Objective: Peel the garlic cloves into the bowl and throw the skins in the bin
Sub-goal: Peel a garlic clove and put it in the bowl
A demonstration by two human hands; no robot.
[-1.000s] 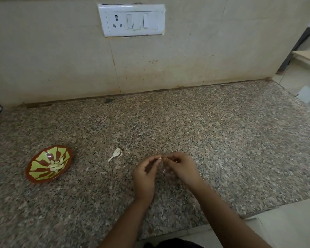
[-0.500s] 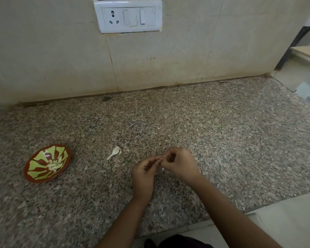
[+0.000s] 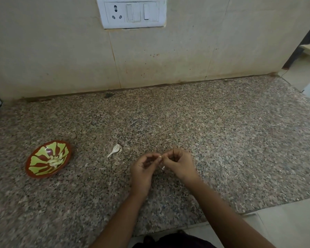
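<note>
Clove pinched between both hands, mid-peel, above the tabletop.

Your left hand (image 3: 143,169) and right hand (image 3: 179,163) meet fingertip to fingertip, each grip closed on one small garlic clove (image 3: 160,157); only a pale sliver of it shows between the fingers, so you cannot tell how much skin is off. Treat it as light, small and firm, with a dry papery skin that tears easily; likely slick once bare. Best hold: pinch the body with one hand, pick at the skin from a tip with the other. A scrap of skin (image 3: 162,167) hangs just under the fingers. Another clove (image 3: 115,150) lies on the tabletop (image 3: 222,140), left of your hands. The bowl (image 3: 30,164), with peeled cloves inside, sits well apart to the left. No bin in view.
</note>
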